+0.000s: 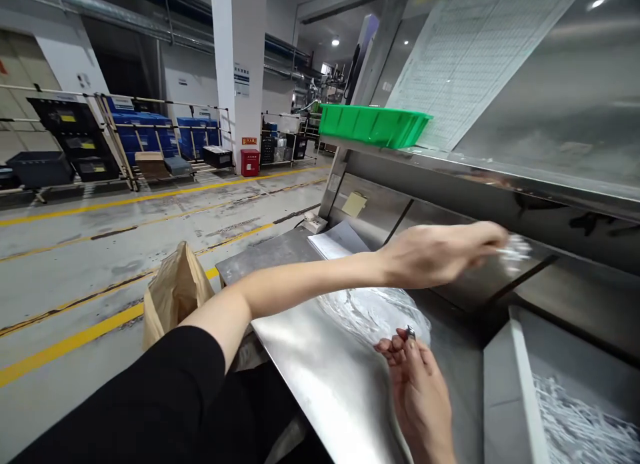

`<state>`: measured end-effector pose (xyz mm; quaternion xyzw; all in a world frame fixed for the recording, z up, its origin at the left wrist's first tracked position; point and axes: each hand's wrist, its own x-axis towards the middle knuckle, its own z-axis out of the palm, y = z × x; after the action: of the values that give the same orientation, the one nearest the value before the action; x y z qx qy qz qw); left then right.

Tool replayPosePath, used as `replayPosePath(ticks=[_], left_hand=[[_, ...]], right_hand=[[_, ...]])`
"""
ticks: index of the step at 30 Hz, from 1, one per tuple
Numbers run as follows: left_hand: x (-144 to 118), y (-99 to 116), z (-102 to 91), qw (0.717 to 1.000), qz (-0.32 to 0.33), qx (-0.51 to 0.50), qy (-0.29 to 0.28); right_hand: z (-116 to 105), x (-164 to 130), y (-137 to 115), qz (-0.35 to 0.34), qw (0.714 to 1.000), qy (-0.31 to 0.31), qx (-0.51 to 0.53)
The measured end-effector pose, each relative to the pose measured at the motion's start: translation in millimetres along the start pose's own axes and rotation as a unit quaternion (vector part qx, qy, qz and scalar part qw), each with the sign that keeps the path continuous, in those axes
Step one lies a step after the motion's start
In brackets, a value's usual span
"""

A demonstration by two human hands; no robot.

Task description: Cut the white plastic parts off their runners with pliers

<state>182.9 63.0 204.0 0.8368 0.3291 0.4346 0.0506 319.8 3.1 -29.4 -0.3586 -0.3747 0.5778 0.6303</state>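
My left arm reaches across to the right above the bench. Its hand [450, 251] is closed in a pinch on a bunch of small white pieces [515, 252], blurred by motion. Lower down, my right hand [417, 384] pinches a small dark metal piece [411, 333] between thumb and fingers; its exact kind is too small to tell. Behind that hand, a clear plastic bag [370, 312] lies on the metal bench [330, 371]. At the lower right, a grey bin [520, 377] holds many thin white strips [585, 417].
A green tray [373, 125] sits on the metal shelf [475, 161] above the bench. Papers [340, 241] lie at the bench's back left. A brown paper bag [175, 287] stands left of the bench. Racks with blue boxes [145, 132] line the far side.
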Motion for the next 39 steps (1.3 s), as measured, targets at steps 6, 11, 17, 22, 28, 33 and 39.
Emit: replayPosePath(ticks=[6, 11, 17, 22, 28, 33, 39], left_hand=[[-99.9, -63.4, 43.1, 0.937, -0.132, -0.323, -0.018], [-125.8, -61.8, 85.4, 0.962, -0.065, -0.251, -0.081], [-136.5, -78.8, 109.1, 0.986, 0.094, -0.082, -0.108], [-148.9, -92.8, 103.5, 0.979, 0.171, 0.034, -0.103], [-160.9, -85.0, 86.5, 0.988, 0.099, 0.001, -0.119], [-188.3, -96.3, 74.6, 0.992, 0.032, -0.029, -0.120], [-198.6, -110.8, 74.5, 0.990, 0.020, -0.058, -0.128]], right_hand=[[-1.4, 5.4, -6.7, 0.000, 0.998, 0.067, -0.006], [2.0, 5.8, -15.9, -0.073, 0.994, 0.078, 0.025], [-7.3, 5.0, -10.6, -0.192, 0.958, 0.166, -0.133], [-7.2, -3.1, -7.1, -0.177, 0.946, 0.155, -0.223], [-7.8, -4.7, -15.6, -0.171, 0.932, 0.133, -0.289], [-10.8, -6.4, -12.7, -0.151, 0.927, 0.098, -0.329], [-8.7, -13.0, -5.5, -0.176, 0.877, 0.022, -0.447]])
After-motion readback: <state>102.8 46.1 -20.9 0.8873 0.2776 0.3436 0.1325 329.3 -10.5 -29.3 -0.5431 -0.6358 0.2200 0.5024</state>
